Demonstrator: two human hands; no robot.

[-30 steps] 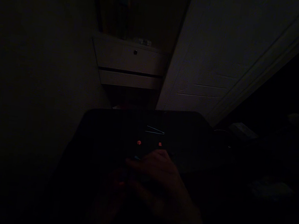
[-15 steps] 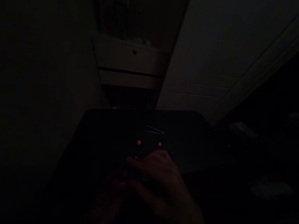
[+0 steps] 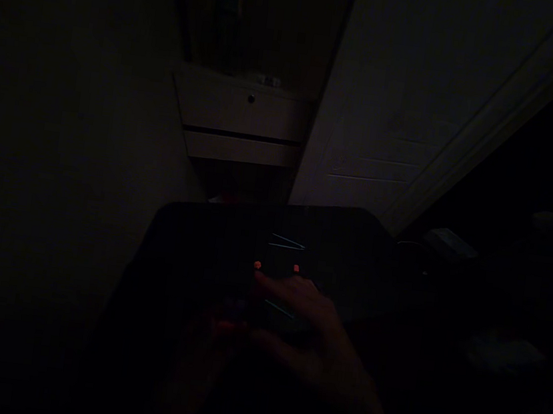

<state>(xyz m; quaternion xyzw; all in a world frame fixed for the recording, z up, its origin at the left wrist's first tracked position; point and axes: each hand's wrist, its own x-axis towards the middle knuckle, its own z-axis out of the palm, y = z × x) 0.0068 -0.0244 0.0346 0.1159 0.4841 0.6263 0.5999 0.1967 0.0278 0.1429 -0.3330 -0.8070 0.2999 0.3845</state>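
The scene is very dark. My right hand (image 3: 317,326) is over the near part of a dark table (image 3: 202,238), its thumb and fingers spread apart. In the gap between them shows a thin pale line, like a slim stick (image 3: 279,309); whether the hand touches it I cannot tell. To its left is my left hand (image 3: 203,352), dim and blurred, its fingers lost in shadow. At its fingertips are a reddish patch and a dark bluish shape that I cannot make out. Just beyond the right hand lie a small orange star-like piece (image 3: 257,265) and a small orange square piece (image 3: 296,268).
Farther back on the table, two thin pale sticks (image 3: 287,242) form a narrow V. Behind stand a cabinet with a drawer (image 3: 242,112) and a pale panelled door (image 3: 379,112). A pale box-like object (image 3: 448,243) sits to the right.
My right hand has opened wider: its fingers have lifted away from the thumb, and the thin pale stick now shows between them. The view has shifted slightly.
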